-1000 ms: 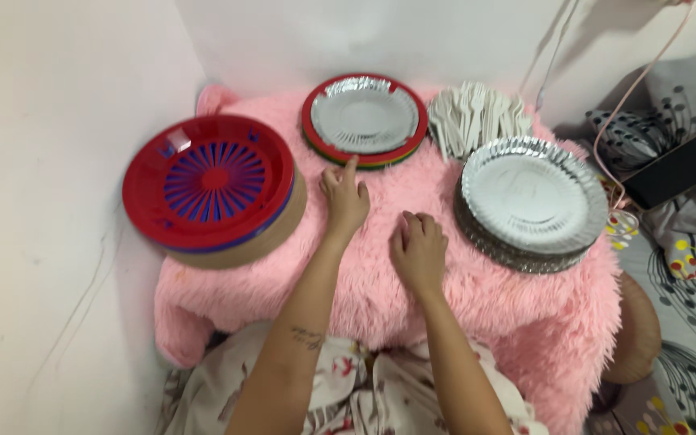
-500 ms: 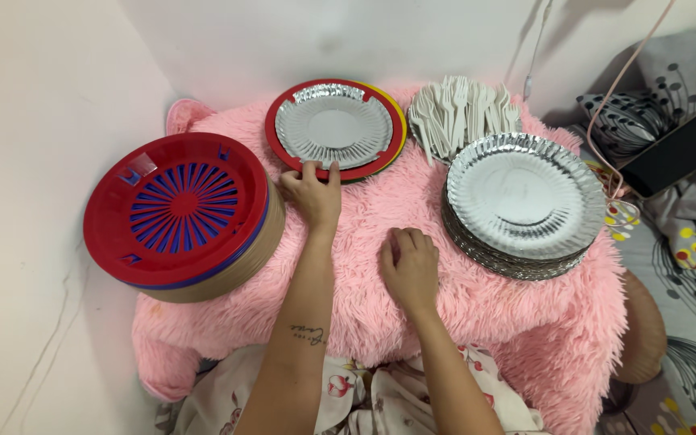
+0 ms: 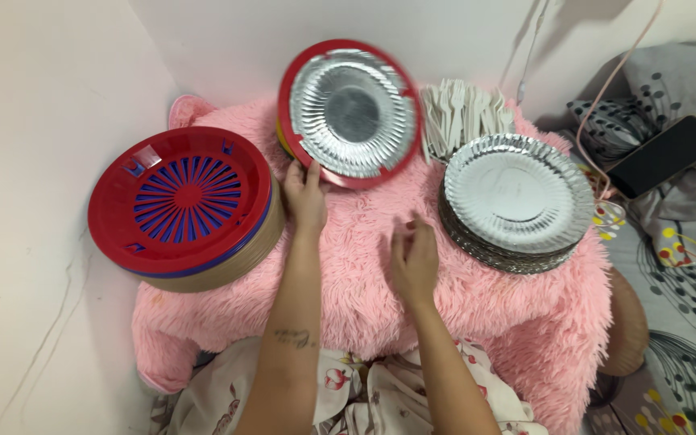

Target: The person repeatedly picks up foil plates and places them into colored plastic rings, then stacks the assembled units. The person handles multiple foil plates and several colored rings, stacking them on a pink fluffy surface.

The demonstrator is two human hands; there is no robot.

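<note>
Above the pink cloth [image 3: 380, 242], my left hand [image 3: 304, 193] pinches the tilted red holder [image 3: 300, 89] with its shiny silver plate [image 3: 354, 109]; my right hand [image 3: 414, 258] has loose fingers.

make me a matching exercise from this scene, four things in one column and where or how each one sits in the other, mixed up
Things:
1. red holder with silver plate
2. stack of silver plates
3. white forks
4. dark phone

Places or states:
A. piled at the back by the wall
B. tilted up, left hand at its rim
C. on grey cloth, far right
D. lying flat on the pink fur, right side

Pairs: 1-B, 2-D, 3-A, 4-C
</note>
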